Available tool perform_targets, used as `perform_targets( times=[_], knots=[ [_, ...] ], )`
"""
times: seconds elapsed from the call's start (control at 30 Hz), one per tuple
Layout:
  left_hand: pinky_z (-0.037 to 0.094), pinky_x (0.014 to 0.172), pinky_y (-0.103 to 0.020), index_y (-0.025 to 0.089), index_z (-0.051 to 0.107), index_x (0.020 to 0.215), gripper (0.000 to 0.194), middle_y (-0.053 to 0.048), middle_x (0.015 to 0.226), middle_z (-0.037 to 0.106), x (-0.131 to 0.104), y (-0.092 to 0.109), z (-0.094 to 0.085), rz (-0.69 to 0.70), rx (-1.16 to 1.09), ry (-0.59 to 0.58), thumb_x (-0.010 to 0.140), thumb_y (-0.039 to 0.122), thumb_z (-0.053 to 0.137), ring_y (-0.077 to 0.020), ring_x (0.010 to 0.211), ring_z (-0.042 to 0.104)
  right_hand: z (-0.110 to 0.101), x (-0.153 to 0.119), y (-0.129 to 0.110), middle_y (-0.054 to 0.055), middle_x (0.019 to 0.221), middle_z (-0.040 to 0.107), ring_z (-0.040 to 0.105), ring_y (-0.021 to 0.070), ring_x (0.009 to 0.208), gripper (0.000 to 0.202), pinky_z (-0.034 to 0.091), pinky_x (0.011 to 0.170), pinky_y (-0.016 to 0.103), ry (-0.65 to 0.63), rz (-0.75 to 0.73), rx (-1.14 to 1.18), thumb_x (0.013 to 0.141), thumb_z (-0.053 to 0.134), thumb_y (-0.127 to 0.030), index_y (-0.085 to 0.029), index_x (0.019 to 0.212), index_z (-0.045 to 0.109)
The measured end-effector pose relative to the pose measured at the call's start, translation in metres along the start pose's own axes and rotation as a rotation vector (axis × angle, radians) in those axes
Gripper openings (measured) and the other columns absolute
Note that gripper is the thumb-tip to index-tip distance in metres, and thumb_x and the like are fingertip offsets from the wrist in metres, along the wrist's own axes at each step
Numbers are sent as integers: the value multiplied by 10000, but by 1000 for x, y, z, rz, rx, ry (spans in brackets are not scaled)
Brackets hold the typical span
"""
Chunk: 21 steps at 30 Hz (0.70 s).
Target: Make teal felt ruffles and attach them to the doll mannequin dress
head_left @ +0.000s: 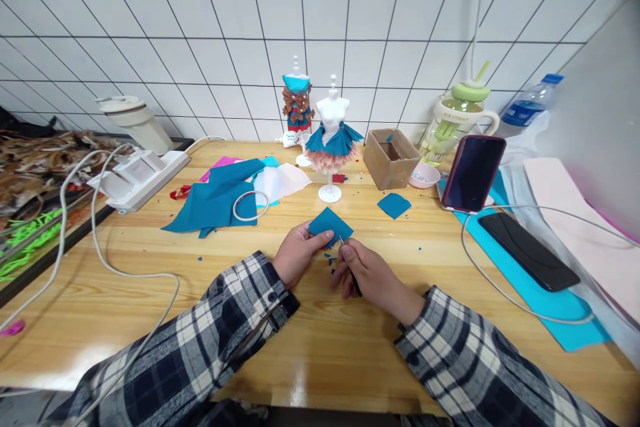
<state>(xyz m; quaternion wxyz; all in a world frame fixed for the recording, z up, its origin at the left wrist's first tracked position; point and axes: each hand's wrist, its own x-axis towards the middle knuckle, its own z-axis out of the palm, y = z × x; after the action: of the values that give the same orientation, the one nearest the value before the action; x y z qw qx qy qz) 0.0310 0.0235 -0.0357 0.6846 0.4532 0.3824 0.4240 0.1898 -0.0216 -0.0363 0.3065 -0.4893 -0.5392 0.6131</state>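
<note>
Nearest the camera, two plaid-sleeved forearms meet over the light wooden tabletop [320, 347]. Left hand [296, 255] pinches the near-left edge of a small teal felt square [330, 225], fingers closed on it. Right hand [369, 273] is curled around a slim dark-handled tool [350, 267], its metal tip touching the square's near-right edge; scissors or blade, cannot tell.

Judged progress: cutting is under way. Tiny teal scraps lie just below the held square, so some trimming looks done; the piece is not yet on a form.

Landmark: the held square.
- Right of it, slightly farther: one loose teal felt piece [394, 205].
- Left and farther: one heap of teal cloth [215, 200] with a white ring on it.
- Directly beyond: two miniature white dress forms, the nearer [333, 140] in a teal-and-pink skirt, the farther [297, 107] in teal with a brown bow.
- Right, beyond: one open cardboard box [390, 159].
- Far right: two dark phones, one propped [473, 173], one flat [530, 251].
</note>
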Motion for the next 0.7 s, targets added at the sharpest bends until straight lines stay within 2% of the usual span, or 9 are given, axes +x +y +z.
perform_targets(
  times=[0.47,0.6,0.7],
  knots=[
    [453,763,-297,125,667,841,229,-37,772,673,1,-1,-3,4,18,5,740,322,725,-160,747,595,-1,-2,-6,-21,637,639,551,121,392,307,374,388,230,3,9,-42,934,355,-530,-239,878,436],
    [454,749,-286,129,669,803,194,-35,780,683,0,0,-1,3,-56,6,726,295,733,-148,722,590,-5,-3,-4,-31,584,599,499,106,381,355,363,386,220,-48,-7,-83,931,339,-557,-226,844,435],
    [452,749,-272,126,670,786,172,-26,752,672,-1,3,1,6,-109,60,703,258,742,-136,712,581,-10,-3,-3,-43,554,545,447,96,390,421,341,391,218,-46,-23,-125,927,298,-599,-218,826,446]
  ],
)
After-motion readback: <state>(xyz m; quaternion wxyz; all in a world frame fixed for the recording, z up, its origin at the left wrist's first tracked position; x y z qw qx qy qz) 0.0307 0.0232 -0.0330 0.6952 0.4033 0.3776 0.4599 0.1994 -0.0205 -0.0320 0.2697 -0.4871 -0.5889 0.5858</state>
